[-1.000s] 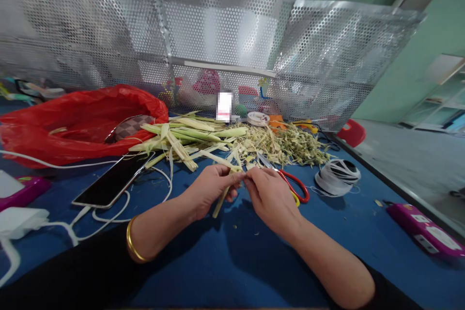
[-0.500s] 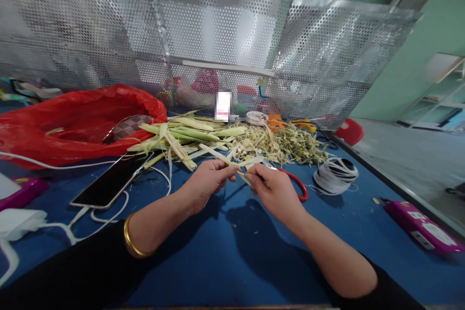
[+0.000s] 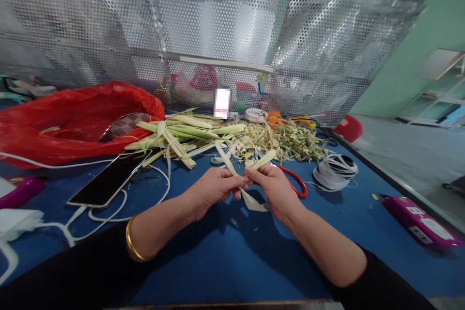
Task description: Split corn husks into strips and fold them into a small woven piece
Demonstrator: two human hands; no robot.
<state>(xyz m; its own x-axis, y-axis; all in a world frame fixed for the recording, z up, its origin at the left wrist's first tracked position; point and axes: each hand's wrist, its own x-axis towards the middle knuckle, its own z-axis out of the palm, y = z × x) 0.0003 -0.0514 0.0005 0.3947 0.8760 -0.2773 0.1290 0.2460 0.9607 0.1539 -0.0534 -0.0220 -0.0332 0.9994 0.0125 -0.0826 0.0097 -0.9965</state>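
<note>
Both my hands meet over the blue table (image 3: 225, 256), pinching pale leaf strips (image 3: 250, 199). My left hand (image 3: 214, 188), with a gold bangle on its wrist, is closed on a strip that rises to the upper left. My right hand (image 3: 274, 188) is closed on a strip that points up to the right, and a folded piece hangs below between the two hands. Just behind them lies a pile of green-white leaf stalks (image 3: 185, 136) and chopped scraps (image 3: 286, 139). Red-handled scissors (image 3: 296, 184) rest right behind my right hand.
A red plastic bag (image 3: 72, 116) holding a checkered pouch lies at the left. A phone (image 3: 107, 180) with white cables sits to the left. A spool of white string (image 3: 336, 170) and a magenta case (image 3: 417, 223) are at the right. A perforated metal screen (image 3: 225, 43) closes the back.
My hands have drawn nearer to me and turned the strips: the ends now fan upward in a V and a folded piece hangs below. Nothing else on the table moved.
</note>
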